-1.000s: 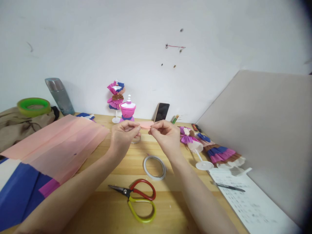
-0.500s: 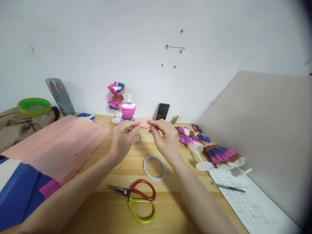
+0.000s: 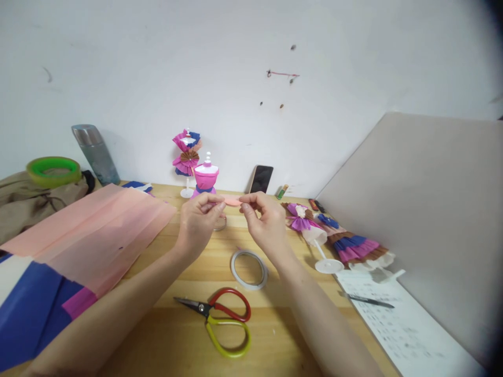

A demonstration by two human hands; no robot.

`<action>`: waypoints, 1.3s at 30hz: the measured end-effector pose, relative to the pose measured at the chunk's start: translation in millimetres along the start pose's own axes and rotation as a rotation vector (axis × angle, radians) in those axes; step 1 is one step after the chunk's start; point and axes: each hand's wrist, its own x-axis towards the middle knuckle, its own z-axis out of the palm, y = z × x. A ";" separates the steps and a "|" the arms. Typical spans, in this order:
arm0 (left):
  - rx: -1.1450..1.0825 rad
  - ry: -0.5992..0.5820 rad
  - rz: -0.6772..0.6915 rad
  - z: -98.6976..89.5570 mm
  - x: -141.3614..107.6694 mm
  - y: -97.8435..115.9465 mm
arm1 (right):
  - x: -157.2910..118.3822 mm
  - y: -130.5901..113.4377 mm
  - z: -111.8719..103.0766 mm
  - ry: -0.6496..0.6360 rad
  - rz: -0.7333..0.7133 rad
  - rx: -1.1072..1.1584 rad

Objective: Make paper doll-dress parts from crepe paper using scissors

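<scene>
A small strip of pink crepe paper (image 3: 232, 201) is stretched between my two hands above the desk. My left hand (image 3: 199, 220) pinches its left end between thumb and fingers. At the other end, my right hand (image 3: 264, 222) grips it the same way. Just behind my left hand stands a small dress form (image 3: 206, 175) wrapped in magenta and blue paper. Below the hands lie a roll of narrow tape (image 3: 234, 277) and scissors (image 3: 230, 319) with one red and one yellow handle. A second, smaller tape roll (image 3: 220, 225) is partly covered by my left hand.
Large pink paper sheets (image 3: 110, 220) spread over the left side, near a bottle (image 3: 96, 154) and a green tape roll (image 3: 29, 173). A decorated dress form (image 3: 187, 157) and a phone (image 3: 261, 179) stand by the wall. Paper dresses (image 3: 353, 246) and a pen (image 3: 371, 301) lie right.
The pink strip looks narrower, its upper part now folded down between my fingers. Both hands stay in nearly the same place, and the other things lie as before.
</scene>
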 end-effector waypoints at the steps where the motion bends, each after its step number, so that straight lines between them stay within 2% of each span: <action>1: -0.019 0.004 -0.014 0.6 0.2 1.3 | -0.2 0.6 0.4 -0.001 0.033 0.033; 5: -0.095 0.025 -0.071 2.5 1.3 5.5 | -0.3 3.9 3.1 -0.004 0.184 0.212; 8: -0.148 0.041 -0.109 3.0 1.5 7.6 | 0.3 5.5 4.7 0.023 0.241 0.304; 19: -0.170 0.045 -0.126 2.6 1.3 5.6 | 0.9 -1.4 4.0 0.095 0.235 0.344; 28: -0.120 0.043 -0.086 0.2 2.3 0.0 | 0.3 1.6 7.1 0.095 0.257 0.432; 39: -0.099 0.043 -0.064 -0.6 0.5 -2.0 | 1.5 4.9 7.9 0.125 0.337 0.518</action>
